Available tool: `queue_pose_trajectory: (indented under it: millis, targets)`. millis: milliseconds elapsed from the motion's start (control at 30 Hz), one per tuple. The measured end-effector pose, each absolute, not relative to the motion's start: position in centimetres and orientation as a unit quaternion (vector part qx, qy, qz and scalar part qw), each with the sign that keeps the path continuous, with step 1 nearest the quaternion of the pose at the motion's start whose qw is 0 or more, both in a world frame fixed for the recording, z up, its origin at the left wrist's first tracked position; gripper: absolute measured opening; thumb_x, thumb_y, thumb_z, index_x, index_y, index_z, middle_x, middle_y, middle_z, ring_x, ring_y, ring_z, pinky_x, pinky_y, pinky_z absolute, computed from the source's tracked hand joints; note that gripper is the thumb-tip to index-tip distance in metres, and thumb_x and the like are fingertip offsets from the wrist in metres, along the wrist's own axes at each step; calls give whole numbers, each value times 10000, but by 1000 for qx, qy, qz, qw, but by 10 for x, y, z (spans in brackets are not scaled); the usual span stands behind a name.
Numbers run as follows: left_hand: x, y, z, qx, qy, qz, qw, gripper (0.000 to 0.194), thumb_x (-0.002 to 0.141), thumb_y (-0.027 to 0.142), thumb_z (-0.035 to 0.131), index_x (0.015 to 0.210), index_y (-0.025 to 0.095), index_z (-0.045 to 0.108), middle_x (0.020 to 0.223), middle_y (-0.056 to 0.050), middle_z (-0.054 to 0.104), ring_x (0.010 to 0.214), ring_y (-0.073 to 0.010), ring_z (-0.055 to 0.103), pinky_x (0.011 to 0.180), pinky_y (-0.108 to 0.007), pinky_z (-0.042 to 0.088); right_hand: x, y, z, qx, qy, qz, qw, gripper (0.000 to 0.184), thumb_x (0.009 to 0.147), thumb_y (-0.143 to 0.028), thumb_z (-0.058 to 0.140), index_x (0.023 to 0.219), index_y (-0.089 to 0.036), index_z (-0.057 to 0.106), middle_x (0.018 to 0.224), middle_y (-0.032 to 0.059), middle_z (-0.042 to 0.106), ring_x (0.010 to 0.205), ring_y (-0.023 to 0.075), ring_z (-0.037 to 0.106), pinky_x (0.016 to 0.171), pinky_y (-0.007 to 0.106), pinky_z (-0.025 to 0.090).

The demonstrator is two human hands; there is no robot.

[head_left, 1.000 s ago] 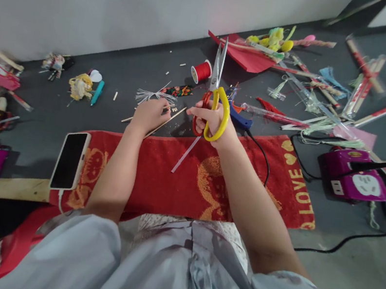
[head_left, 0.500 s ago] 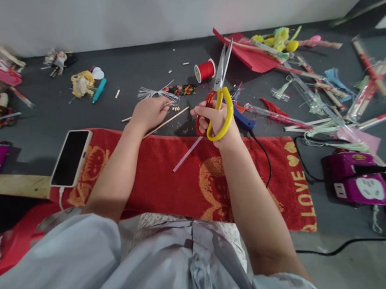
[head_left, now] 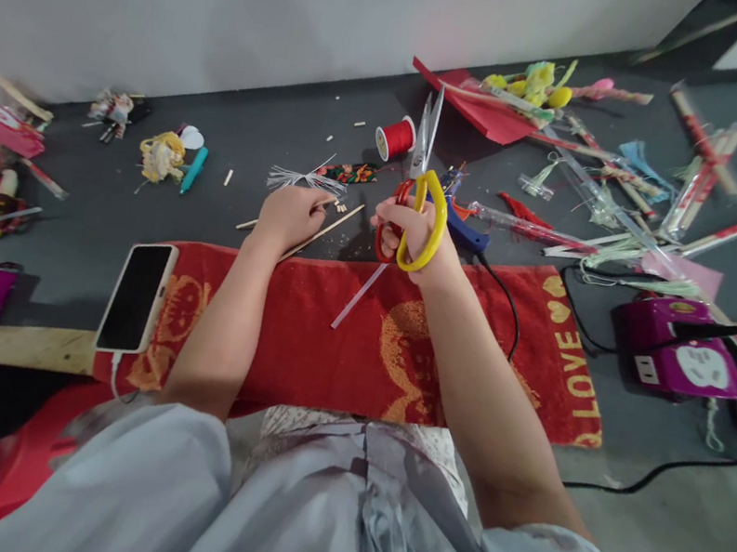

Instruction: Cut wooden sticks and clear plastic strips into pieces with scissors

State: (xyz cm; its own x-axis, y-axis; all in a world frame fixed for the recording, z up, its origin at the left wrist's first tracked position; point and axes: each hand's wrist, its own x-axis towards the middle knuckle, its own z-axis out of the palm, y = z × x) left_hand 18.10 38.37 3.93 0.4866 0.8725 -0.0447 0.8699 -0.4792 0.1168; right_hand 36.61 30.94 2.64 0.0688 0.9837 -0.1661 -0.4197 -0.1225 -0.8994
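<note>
My right hand [head_left: 419,228] is closed around scissors [head_left: 425,149] with one red and one yellow handle loop. Their blades point away from me, slightly apart. My left hand [head_left: 292,214] is closed in a pinch on a thin wooden stick [head_left: 246,224], whose ends show on both sides of the hand. A second wooden stick [head_left: 334,225] lies slanted on the dark table beside it. Small cut pieces [head_left: 341,207] sit near my left fingertips. Just beyond is a bundle of white strands [head_left: 304,179]. A translucent strip [head_left: 358,295] rests on the red towel [head_left: 313,352].
A red thread spool [head_left: 396,138] and a blue-handled tool [head_left: 465,226] with a cord lie beyond my hands. To the left are a phone [head_left: 137,298] and a teal pen [head_left: 194,170]. Wrapped sticks, tassels and a purple power socket [head_left: 682,347] stand right.
The view has shifted slightly. Both hands stay in nearly the same place, with the scissors still in my right hand.
</note>
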Motion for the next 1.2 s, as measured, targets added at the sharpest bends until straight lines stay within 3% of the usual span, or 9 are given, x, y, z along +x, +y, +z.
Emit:
queue_pose_trajectory:
  millis: [200, 400, 567, 733, 867, 1200]
  targets:
    - [181, 383, 43, 828, 560, 8, 16, 343, 880, 262, 405, 1115, 229, 653, 1012, -101, 698, 978, -282, 635, 846, -398, 466, 366, 307, 28, -470, -322, 595, 567, 145, 748, -193, 609, 646, -211, 508, 598, -17, 587, 373, 42, 356, 354, 211, 332]
    - [172, 377, 73, 802, 596, 34, 16, 313, 907, 308, 422, 1136, 184, 597, 995, -125, 670, 1039, -290, 605, 905, -412, 460, 361, 302, 40, -528, -316, 574, 540, 288, 774, -234, 616, 565, -234, 418, 465, -47, 432, 365, 60, 339, 343, 217, 318]
    - [163, 364, 97, 791, 611, 19, 33, 365, 959, 268, 289, 1065, 156, 620, 1026, -134, 667, 1053, -264, 601, 934, -407, 449, 355, 299, 47, -564, -316, 558, 520, 307, 769, -225, 617, 570, -244, 384, 431, -60, 396, 337, 63, 317, 318, 224, 268]
    - [170, 348, 87, 788, 609, -20, 91, 330, 934, 234, 351, 1160, 105, 554, 985, -149, 687, 945, -250, 641, 859, -383, 471, 350, 299, 45, -565, -307, 568, 514, 311, 771, -240, 621, 585, -242, 372, 435, -71, 370, 332, 57, 305, 331, 227, 259]
    - [185, 342, 71, 792, 593, -51, 136, 319, 921, 211, 362, 1129, 79, 564, 986, -177, 692, 912, -252, 650, 826, -375, 467, 350, 300, 42, -555, -308, 573, 519, 312, 761, -253, 640, 602, -243, 372, 441, -76, 374, 330, 51, 305, 329, 220, 265]
    - [192, 341, 56, 787, 613, 35, 63, 341, 951, 323, 318, 1034, 213, 630, 935, -112, 702, 890, -268, 647, 757, -373, 453, 349, 297, 52, -551, -313, 570, 523, 308, 783, -214, 617, 607, -247, 367, 409, -87, 358, 315, 54, 296, 306, 207, 272]
